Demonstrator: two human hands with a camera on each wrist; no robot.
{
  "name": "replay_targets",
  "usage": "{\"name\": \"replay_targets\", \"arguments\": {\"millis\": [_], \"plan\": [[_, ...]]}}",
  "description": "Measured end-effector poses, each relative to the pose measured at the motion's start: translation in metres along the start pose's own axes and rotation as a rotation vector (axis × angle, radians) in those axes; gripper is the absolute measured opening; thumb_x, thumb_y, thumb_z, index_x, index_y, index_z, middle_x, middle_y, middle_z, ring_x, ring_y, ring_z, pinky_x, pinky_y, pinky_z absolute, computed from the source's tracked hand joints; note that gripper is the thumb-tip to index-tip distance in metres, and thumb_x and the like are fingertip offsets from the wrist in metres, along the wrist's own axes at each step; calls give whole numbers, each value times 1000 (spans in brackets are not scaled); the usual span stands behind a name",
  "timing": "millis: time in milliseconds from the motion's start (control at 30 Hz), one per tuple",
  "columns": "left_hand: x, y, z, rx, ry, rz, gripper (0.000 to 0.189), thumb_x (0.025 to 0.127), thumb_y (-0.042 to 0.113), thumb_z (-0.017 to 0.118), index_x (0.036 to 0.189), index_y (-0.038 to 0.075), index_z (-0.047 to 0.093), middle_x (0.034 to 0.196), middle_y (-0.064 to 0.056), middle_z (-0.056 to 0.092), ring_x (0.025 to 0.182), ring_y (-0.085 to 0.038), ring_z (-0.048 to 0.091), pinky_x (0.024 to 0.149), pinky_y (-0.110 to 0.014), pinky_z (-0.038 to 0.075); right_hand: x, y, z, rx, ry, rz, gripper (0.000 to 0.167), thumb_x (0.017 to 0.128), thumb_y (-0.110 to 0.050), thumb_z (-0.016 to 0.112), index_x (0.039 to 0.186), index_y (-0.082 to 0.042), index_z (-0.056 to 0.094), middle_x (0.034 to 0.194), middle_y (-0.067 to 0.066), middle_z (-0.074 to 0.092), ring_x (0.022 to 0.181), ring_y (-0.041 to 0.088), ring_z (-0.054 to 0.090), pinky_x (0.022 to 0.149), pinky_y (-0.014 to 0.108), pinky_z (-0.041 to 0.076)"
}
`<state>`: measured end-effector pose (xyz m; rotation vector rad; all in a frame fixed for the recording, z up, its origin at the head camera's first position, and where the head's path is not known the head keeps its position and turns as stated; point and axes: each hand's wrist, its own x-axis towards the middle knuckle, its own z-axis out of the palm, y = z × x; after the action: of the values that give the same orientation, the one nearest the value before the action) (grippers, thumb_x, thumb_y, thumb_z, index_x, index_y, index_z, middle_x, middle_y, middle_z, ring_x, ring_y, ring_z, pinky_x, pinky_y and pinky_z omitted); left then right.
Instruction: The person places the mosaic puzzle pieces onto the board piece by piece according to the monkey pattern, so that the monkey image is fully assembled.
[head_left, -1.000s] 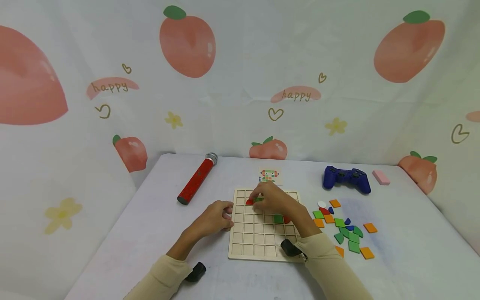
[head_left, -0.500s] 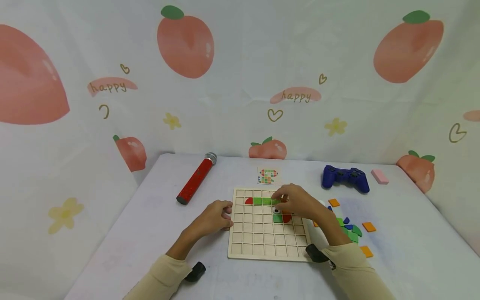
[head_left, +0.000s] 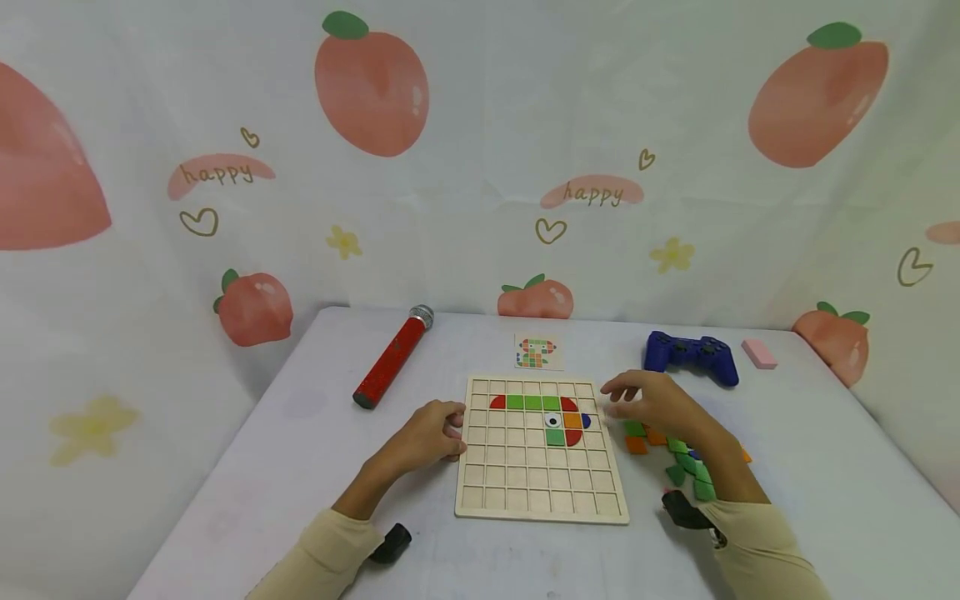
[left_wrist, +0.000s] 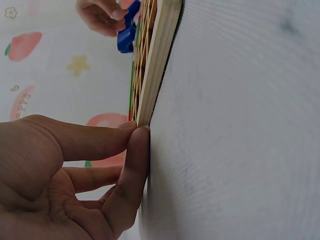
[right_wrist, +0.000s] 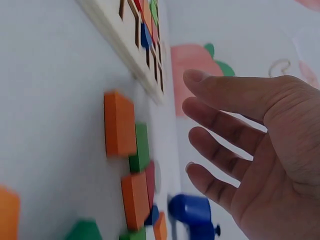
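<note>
The wooden grid board (head_left: pixel 517 504) lies flat on the table. Set into its upper cells are a row of green squares (head_left: pixel 532 402) with a red rounded piece at each end, a white eye disc (head_left: pixel 552 421), an orange square (head_left: pixel 572 421), a blue half-round piece (head_left: pixel 586 422) and a lower green square beside a red piece. My left hand (head_left: pixel 427 433) pinches the board's left edge between thumb and fingertip, seen close up in the left wrist view. My right hand (right_wrist: pixel 280 135) hovers just beyond the board's right edge, fingers loosely bent with nothing between them.
Loose coloured pieces (head_left: pixel 678 458) lie right of the board, partly under my right forearm. Behind the board is a small pattern card (head_left: pixel 536 352). A red microphone (head_left: pixel 393 358) lies back left; a blue game controller (head_left: pixel 693 358) and a pink block (head_left: pixel 760 354) lie back right.
My right hand has moved rightward along the upper row and off the board, uncovering the green squares and the pieces at the right. The left hand stays at the edge.
</note>
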<state>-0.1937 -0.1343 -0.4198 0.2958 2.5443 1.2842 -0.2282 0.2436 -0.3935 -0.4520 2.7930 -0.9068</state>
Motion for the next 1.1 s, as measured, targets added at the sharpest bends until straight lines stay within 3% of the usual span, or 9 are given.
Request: {"name": "replay_targets", "arguments": {"millis": [367,567,867,1100], "plan": [[-1,0,1,-21,-5,8,61,87,-9,77,144,-14,54,110,-12,60,89,-18,63,72,-29,63,-14,32,-16,-31,45,49,34,94,-19,78,124,-3,75,104,6,70,94,23,61,73,34,51],[-1,-1,1,-26,-3,2,61,87,-9,77,144,-14,54,110,-12,60,89,-18,64,73,-29,64,-23,47,-23,-52,84,25,34,93,-14,78,125,-2,74,107,10,72,96,26,64,75,35,54],[-2,0,0,-20,-2,0,61,88,-8,78,144,-13,54,109,-12,60,88,-18,63,73,-30,64,-28,65,-26,-50,84,82,38,92,-6,74,130,-3,73,124,20,69,109,38,63,89,56,59],[-2,0,0,-28,-7,-3,61,88,-8,78,144,-13,55,110,-12,60,89,-18,64,73,-30,64,-28,70,-26,-37,63,145,42,91,-7,74,132,-3,71,125,21,68,111,39,62,95,60,58]]}}
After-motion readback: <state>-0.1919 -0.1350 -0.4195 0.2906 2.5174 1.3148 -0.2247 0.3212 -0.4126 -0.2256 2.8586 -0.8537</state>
